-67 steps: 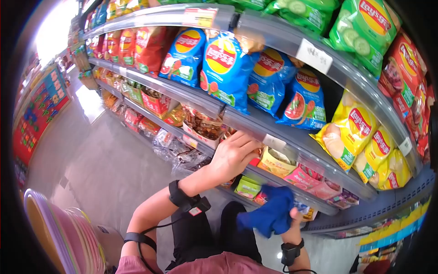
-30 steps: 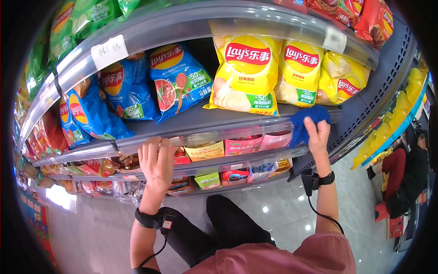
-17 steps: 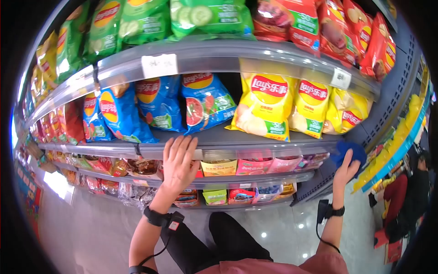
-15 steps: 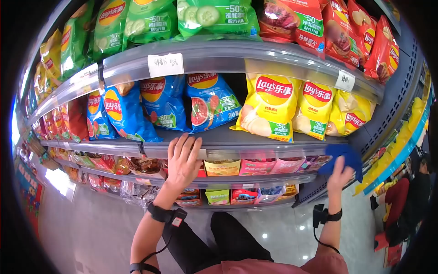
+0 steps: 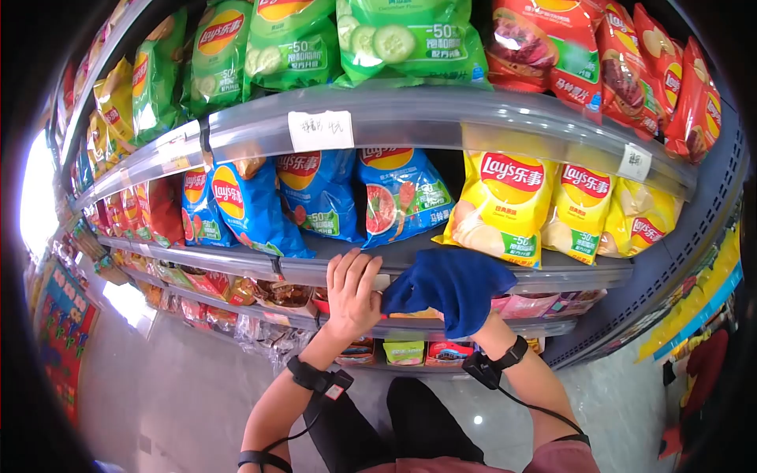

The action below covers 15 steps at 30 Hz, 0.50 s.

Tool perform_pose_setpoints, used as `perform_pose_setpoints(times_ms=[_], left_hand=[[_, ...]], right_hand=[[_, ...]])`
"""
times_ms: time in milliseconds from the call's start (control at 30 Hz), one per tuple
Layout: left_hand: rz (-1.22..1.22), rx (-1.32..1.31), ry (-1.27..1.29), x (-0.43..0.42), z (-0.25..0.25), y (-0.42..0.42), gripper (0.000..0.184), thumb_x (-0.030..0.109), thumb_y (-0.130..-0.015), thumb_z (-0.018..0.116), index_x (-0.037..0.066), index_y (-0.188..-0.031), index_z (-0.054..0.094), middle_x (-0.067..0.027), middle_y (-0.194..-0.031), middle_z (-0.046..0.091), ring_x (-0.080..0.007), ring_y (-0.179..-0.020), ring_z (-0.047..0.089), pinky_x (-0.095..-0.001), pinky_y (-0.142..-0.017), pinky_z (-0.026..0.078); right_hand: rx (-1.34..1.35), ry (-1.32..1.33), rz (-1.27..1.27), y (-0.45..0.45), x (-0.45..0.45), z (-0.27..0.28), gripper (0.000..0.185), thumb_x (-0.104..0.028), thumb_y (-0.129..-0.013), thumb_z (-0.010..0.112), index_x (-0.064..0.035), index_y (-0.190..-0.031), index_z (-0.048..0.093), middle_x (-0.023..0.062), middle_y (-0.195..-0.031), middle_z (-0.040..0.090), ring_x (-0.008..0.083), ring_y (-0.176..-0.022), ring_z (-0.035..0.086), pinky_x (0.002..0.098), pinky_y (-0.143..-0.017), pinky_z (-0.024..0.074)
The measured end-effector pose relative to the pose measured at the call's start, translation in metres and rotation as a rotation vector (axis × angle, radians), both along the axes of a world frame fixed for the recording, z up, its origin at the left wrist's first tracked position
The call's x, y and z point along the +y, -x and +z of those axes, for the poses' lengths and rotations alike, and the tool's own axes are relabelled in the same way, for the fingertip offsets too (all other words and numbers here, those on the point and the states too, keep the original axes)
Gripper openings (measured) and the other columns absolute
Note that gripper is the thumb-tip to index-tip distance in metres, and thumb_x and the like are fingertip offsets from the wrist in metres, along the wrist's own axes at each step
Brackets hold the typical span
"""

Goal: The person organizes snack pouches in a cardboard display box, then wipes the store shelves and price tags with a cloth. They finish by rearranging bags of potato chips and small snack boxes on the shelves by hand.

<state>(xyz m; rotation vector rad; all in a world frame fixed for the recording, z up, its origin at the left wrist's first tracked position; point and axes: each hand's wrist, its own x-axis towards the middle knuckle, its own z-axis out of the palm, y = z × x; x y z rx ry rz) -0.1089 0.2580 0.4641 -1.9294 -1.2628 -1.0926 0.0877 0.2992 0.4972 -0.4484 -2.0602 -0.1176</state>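
Note:
My left hand (image 5: 352, 293) rests on the clear front edge of the shelf (image 5: 552, 277), its fingers spread a little and bent over the rim, holding nothing. Just right of it, my right hand (image 5: 490, 325) is mostly covered by a dark blue cloth (image 5: 453, 285) draped over the same shelf edge; its fingers are hidden under the cloth. Behind the cloth stand yellow chip bags (image 5: 505, 206). Blue chip bags (image 5: 402, 197) lean on the shelf above my left hand.
Green chip bags (image 5: 406, 39) and red chip bags (image 5: 544, 51) fill the shelf above, whose front carries a white price label (image 5: 321, 131). Small snack boxes (image 5: 404, 352) sit on lower shelves. A person's dark red clothing (image 5: 704, 370) shows at the far right.
My right hand has moved left along the shelf edge with the blue cloth, from the shelf's right end to beside my left hand. My left hand stays on the rim.

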Motion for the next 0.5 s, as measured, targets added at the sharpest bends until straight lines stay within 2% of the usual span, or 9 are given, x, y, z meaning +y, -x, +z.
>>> perform_pose_setpoints(times_ms=[33, 100, 200, 233, 267, 333, 500], left_hand=[[-0.01, -0.031, -0.014, 0.0, 0.0, -0.001, 0.058, -0.001, -0.056, 0.057, 0.001, -0.114, 0.052, -0.0142, -0.112, 0.051, -0.0336, -0.114, 0.046, -0.0504, -0.099, 0.031], [-0.014, -0.064, -0.023, -0.001, 0.001, -0.003, 0.058, -0.001, -0.056, 0.055, 0.003, -0.114, 0.053, -0.0134, -0.112, 0.052, -0.0322, -0.113, 0.047, -0.0495, -0.099, 0.032], [-0.017, -0.053, -0.03, -0.002, 0.002, -0.003, 0.058, -0.001, -0.056, 0.055, 0.003, -0.114, 0.054, -0.0134, -0.112, 0.052, -0.0324, -0.113, 0.047, -0.0494, -0.098, 0.033], [-0.026, -0.044, -0.042, 0.002, -0.002, -0.001, 0.058, -0.002, -0.054, 0.055, 0.002, -0.112, 0.053, -0.0138, -0.112, 0.052, -0.034, -0.114, 0.046, -0.0507, -0.099, 0.031], [0.004, -0.043, -0.05, 0.004, -0.005, -0.001, 0.058, -0.002, -0.054, 0.055, 0.002, -0.112, 0.053, -0.0138, -0.112, 0.052, -0.034, -0.114, 0.046, -0.0507, -0.099, 0.031], [-0.027, -0.074, -0.105, 0.009, -0.009, -0.001, 0.059, -0.001, -0.052, 0.056, 0.003, -0.11, 0.054, -0.0131, -0.112, 0.052, -0.0331, -0.114, 0.046, -0.0501, -0.099, 0.031], [0.04, -0.126, -0.153, 0.016, -0.013, -0.007, 0.058, 0.003, -0.049, 0.06, 0.005, -0.107, 0.055, -0.0113, -0.109, 0.053, -0.0305, -0.112, 0.047, -0.0491, -0.1, 0.031]], right_hand=[[-0.001, 0.01, 0.011, 0.0, 0.004, -0.012, 0.011, -0.02, -0.078, 0.061, -0.0112, -0.085, 0.059, 0.009, -0.086, 0.058, 0.0242, -0.079, 0.057, 0.035, -0.068, 0.0435], [-0.028, 0.496, 0.087, 0.001, 0.009, -0.026, 0.023, -0.018, -0.079, 0.062, -0.0094, -0.1, 0.061, 0.0116, -0.098, 0.06, 0.029, -0.094, 0.057, 0.0387, -0.083, 0.044], [-0.104, 0.507, 0.076, 0.002, 0.003, -0.006, 0.016, -0.02, -0.08, 0.062, -0.0097, -0.092, 0.063, 0.0119, -0.092, 0.061, 0.0293, -0.091, 0.058, 0.0382, -0.08, 0.0446], [-0.042, 0.596, 0.163, 0.003, 0.0, -0.005, 0.014, -0.019, -0.08, 0.06, -0.0091, -0.089, 0.062, 0.013, -0.09, 0.061, 0.031, -0.089, 0.058, 0.0392, -0.078, 0.045], [-0.051, 0.588, 0.192, 0.005, 0.001, -0.007, 0.014, -0.019, -0.08, 0.06, -0.0091, -0.089, 0.062, 0.013, -0.09, 0.061, 0.031, -0.089, 0.058, 0.0392, -0.078, 0.045], [-0.221, 0.366, -0.151, 0.012, 0.003, -0.009, 0.012, -0.017, -0.08, 0.06, -0.0076, -0.088, 0.062, 0.013, -0.087, 0.061, 0.0321, -0.086, 0.059, 0.0401, -0.077, 0.046], [-0.061, 0.116, -0.2, 0.017, 0.002, -0.023, 0.008, -0.011, -0.083, 0.061, -0.0044, -0.085, 0.064, 0.0142, -0.086, 0.064, 0.0329, -0.082, 0.061, 0.0399, -0.077, 0.0477]])
